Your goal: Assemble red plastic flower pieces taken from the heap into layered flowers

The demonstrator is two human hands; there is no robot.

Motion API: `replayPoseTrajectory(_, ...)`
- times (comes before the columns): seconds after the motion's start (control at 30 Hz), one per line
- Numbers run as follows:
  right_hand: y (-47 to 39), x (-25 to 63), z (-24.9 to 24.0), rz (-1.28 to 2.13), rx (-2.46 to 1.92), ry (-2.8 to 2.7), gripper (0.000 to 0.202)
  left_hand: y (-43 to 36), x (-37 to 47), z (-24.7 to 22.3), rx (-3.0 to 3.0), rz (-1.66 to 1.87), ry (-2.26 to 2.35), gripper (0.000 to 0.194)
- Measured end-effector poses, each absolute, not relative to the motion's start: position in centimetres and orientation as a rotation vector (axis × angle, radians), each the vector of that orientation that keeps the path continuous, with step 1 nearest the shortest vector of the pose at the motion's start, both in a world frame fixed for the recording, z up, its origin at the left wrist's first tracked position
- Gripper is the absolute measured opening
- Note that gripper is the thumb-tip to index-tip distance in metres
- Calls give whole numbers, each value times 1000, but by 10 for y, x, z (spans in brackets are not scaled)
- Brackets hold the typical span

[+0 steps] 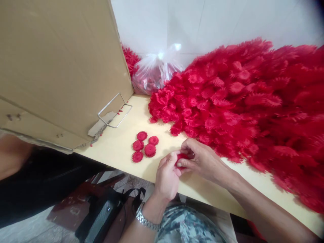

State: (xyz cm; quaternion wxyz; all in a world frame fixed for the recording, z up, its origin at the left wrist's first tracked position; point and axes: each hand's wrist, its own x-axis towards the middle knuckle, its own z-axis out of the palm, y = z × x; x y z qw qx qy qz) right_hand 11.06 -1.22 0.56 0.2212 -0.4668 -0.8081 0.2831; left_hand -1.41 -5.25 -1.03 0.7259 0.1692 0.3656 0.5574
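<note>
Between my two hands, just above the table's front part, is a red toothed-edge piece, mostly hidden by the fingers. My left hand, with a metal watch on its wrist, is closed around its left side. From the right, my right hand pinches the same piece between thumb and fingers. To the left of my hands lie several round red flower-like pieces with toothed rims, grouped flat on the pale yellow table.
A large heap of loose red pieces covers the table's right and back. A tied clear plastic bag stands by the wall. At left is a big cardboard box with a bent wire frame. Another person's arm shows at far left.
</note>
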Motion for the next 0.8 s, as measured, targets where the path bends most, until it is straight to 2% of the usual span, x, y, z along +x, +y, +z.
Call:
replayPoseTrajectory(0.17, -10, 111, 1, 685, -1126, -2238, 5, -52, -11, -14, 391, 1263, 848, 24)
replayPoseTrajectory(0.37, -10, 109, -8, 509, -1170, -2215, 21, -53, -8, -20, 426, 1334, 932, 21)
replayPoseTrajectory(0.67, 59, 137, 34, -346, -1453, -2109, 28, -48, -14, -14, 331, 1325, 886, 23)
replayPoseTrajectory(0.73, 52, 134, 37, -237, -1404, -2148, 28, -47, -16, -13, 286, 1311, 837, 24)
replayPoseTrajectory(0.8, 34, 126, 30, 103, -1290, -2259, 27, -46, -17, -13, 264, 1321, 799, 23)
